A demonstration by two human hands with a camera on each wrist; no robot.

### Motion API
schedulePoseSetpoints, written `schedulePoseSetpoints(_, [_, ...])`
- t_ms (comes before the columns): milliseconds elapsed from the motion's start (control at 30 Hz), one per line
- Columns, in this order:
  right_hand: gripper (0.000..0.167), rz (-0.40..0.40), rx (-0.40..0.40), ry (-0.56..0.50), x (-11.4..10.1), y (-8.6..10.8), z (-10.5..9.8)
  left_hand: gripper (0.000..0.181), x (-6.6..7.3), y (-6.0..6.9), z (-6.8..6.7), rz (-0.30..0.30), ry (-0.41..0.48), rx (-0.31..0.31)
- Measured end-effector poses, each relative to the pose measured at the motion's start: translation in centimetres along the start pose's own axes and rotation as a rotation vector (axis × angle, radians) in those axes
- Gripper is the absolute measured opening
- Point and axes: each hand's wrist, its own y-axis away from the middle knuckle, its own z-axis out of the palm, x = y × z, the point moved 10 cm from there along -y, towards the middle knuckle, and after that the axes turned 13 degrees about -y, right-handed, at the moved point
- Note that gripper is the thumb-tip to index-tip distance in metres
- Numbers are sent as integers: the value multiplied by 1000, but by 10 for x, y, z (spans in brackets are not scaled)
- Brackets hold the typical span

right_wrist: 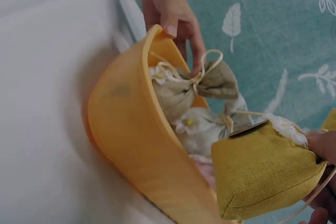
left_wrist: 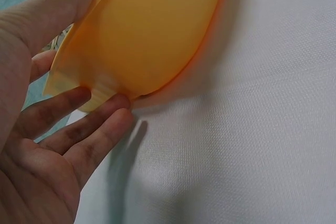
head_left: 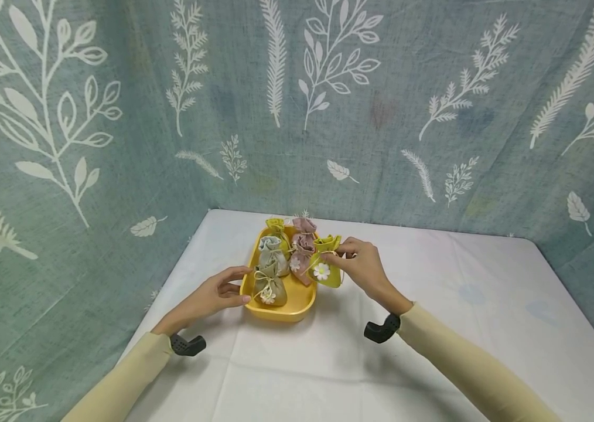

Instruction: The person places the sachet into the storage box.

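A yellow plastic basket (head_left: 278, 315) stands on the white-covered table, holding several small drawstring pouches. My left hand (head_left: 218, 292) grips the basket's left side; in the left wrist view the thumb is at the rim and fingertips touch the outer wall (left_wrist: 152, 30). My right hand (head_left: 365, 266) pinches a yellow-green pouch (head_left: 333, 276) near its gathered neck, at the basket's right rim. That pouch bears a white flower with a yellow centre. Inside are a beige-grey pouch (head_left: 270, 291), a pale grey pouch (head_left: 277, 262), pink pouches (head_left: 302, 266) and another yellow-green pouch (head_left: 277, 225).
White cloth (head_left: 434, 305) covers the table. A teal curtain with white leaf prints (head_left: 297, 158) hangs behind and at both sides. Black wrist devices (head_left: 187, 346) are worn on both wrists.
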Motion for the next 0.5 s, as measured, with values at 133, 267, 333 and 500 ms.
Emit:
schedulePoseSetpoints(133, [20, -5, -2, -3, -3, -2, 9, 70, 1, 0, -1, 2, 1, -3])
schedulePoseSetpoints(267, [20, -13, -22, -6, -5, -3, 22, 71, 1, 0, -1, -3, 4, -3])
schedulePoseSetpoints(333, [20, -16, -33, -2, -5, -3, 29, 71, 1, 0, -1, -3, 7, -3])
schedulePoseSetpoints(500, [21, -9, -21, 27, -2, -2, 41, 71, 1, 0, 0, 3, 9, -6])
